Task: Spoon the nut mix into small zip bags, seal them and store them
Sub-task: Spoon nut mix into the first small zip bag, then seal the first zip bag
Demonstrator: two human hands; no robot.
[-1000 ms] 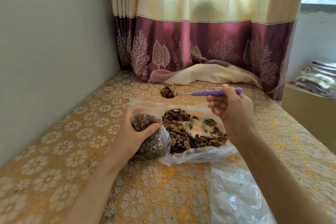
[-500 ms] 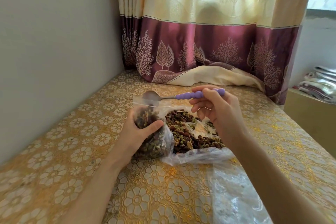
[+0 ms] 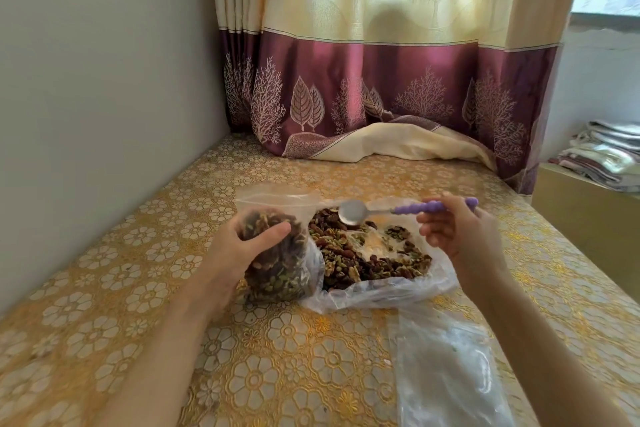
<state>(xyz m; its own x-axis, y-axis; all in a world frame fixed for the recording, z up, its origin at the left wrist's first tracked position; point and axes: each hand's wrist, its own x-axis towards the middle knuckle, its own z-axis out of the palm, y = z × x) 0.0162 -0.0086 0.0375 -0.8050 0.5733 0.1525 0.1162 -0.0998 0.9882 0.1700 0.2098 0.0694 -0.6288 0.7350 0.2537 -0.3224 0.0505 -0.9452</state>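
My left hand (image 3: pixel 239 253) grips a small zip bag (image 3: pixel 277 274) that stands upright on the table, well filled with nut mix, its top open. To its right lies a large clear plastic bag (image 3: pixel 388 291), spread open with a heap of nut mix (image 3: pixel 363 253) inside. My right hand (image 3: pixel 457 236) holds a spoon (image 3: pixel 353 211) by its purple beaded handle. The metal bowl of the spoon is empty and hovers over the nut mix, just right of the small bag's mouth.
The table (image 3: pixel 277 374) wears a gold floral cover. A stack of empty clear zip bags (image 3: pixel 446 374) lies at the front right. A wall runs along the left, a purple and cream curtain (image 3: pixel 381 90) hangs behind, and folded cloths (image 3: pixel 602 159) sit on a ledge at right.
The spoon was loaded with nuts, went over the small bag's mouth and emptied there. Now it has swung back right, empty, over the big bag.
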